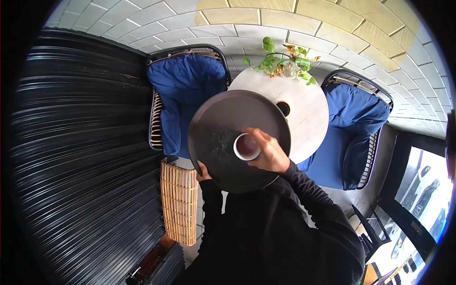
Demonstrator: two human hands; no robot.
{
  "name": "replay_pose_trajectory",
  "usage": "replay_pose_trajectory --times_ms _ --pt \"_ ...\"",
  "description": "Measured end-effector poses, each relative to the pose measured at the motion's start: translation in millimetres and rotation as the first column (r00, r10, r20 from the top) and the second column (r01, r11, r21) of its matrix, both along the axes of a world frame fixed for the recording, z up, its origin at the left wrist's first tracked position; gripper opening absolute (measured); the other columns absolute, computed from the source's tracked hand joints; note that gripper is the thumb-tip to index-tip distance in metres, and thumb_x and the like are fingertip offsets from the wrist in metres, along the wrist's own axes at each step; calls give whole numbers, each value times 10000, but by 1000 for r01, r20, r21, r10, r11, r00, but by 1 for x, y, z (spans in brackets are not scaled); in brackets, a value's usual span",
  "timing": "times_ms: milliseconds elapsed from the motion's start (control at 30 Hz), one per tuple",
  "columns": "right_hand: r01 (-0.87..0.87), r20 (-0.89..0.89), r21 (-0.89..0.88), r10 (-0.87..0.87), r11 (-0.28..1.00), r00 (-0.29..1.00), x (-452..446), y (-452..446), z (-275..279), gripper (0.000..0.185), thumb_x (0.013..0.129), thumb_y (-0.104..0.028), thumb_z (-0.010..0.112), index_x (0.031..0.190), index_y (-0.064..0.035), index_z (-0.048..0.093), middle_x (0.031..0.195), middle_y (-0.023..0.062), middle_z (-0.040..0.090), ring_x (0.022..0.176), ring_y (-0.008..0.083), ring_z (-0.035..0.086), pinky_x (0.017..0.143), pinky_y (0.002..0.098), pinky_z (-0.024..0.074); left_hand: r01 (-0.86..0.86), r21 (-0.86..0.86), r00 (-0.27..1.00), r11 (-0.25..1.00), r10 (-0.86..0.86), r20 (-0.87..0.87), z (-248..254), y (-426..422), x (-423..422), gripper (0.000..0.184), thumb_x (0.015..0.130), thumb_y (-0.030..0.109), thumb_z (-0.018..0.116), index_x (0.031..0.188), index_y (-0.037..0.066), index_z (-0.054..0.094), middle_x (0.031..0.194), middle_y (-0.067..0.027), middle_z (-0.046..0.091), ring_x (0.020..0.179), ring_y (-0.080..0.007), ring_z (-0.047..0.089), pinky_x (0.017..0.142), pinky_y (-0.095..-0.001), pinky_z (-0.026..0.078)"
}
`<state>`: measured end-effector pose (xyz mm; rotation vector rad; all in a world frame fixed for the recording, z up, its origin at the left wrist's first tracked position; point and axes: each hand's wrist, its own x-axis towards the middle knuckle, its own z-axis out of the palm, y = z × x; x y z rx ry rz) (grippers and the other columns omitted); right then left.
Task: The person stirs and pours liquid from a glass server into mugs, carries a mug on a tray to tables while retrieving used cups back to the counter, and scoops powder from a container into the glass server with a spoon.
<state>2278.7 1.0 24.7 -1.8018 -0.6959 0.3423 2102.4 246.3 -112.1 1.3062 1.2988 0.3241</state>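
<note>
A round dark brown tray (213,114) is held level in front of my body, overlapping the near left part of a round table. My left hand (203,171) grips its left near rim, thumb on top and the other fingers hidden beneath. A white cup (236,151) with reddish-brown liquid in it is over the middle of the tray. My right hand (271,154) is closed around the cup's right side. Whether the cup rests on the tray or is just above it, I cannot tell. Pale smudges mark the tray left of the cup.
The pale round table (308,121) bears a leafy plant in a glass vase (289,70) and a dark round item (283,109). Blue-cushioned chairs stand left (187,76) and right (342,142). A woven chair back (179,202) is near my left side, beside a black corrugated wall (85,133).
</note>
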Motion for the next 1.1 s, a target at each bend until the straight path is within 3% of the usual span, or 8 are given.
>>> replay_pose_trajectory --times_ms 33,133,267,467,567,700,867,1100 --pt "70 0 -10 -70 998 998 2 -5 6 799 504 -51 843 1228 -10 508 1162 181 595 1054 367 609 859 405 525 -14 19 1000 1000 15 -25 2 -1 0 660 923 514 576 1269 -47 537 1222 -199 612 1035 -326 633 872 -374 531" --pt "275 45 -18 -274 961 961 11 -30 9 753 525 -92 862 1201 -20 537 1121 175 622 1013 331 639 847 382 536 -2 123 994 992 15 -110 23 -9 3 679 920 539 564 1232 -64 558 1209 -208 617 1034 -334 633 859 -381 533" --pt "535 198 -21 -521 845 830 35 -73 27 688 613 -122 872 1188 -38 506 1013 148 674 924 290 688 802 373 546 -55 47 982 997 62 -176 37 -10 2 673 922 539 562 1211 -69 570 1174 -210 631 1016 -330 637 841 -380 535" --pt "751 310 -161 -690 640 654 78 -132 -33 615 657 -192 847 1132 -44 485 972 160 684 916 303 689 792 391 537 7 177 995 984 11 -98 14 -6 -22 652 912 535 583 1168 -63 592 1102 -209 651 981 -316 641 820 -374 536" --pt "779 292 -183 -723 600 626 91 -149 -96 628 645 -195 848 1128 -40 478 962 158 681 898 307 685 785 399 534 7 121 991 993 10 -134 38 -15 -12 727 875 572 614 1181 -86 580 1140 -216 639 990 -317 639 830 -383 535" --pt "781 289 -287 -727 555 622 99 -160 -159 720 612 -259 886 1125 -6 448 979 210 660 905 337 676 812 406 535 -134 68 985 989 140 -100 5 -5 -38 761 860 589 623 1186 -96 574 1147 -216 636 992 -318 639 836 -388 533" --pt "776 305 -343 -719 529 625 107 -159 -198 724 609 -278 886 1098 -4 428 990 217 637 931 363 653 820 428 520 -264 14 962 965 264 -72 -27 4 -72 803 840 610 634 1192 -109 567 1157 -216 633 995 -319 638 844 -394 531" --pt "781 337 -339 -708 524 621 115 -154 -232 744 563 -264 883 1080 5 419 970 191 522 939 373 560 801 458 446 -359 0 928 933 356 -108 2 -13 -73 872 804 648 649 1221 -112 549 1171 -217 622 1002 -320 634 842 -407 536"
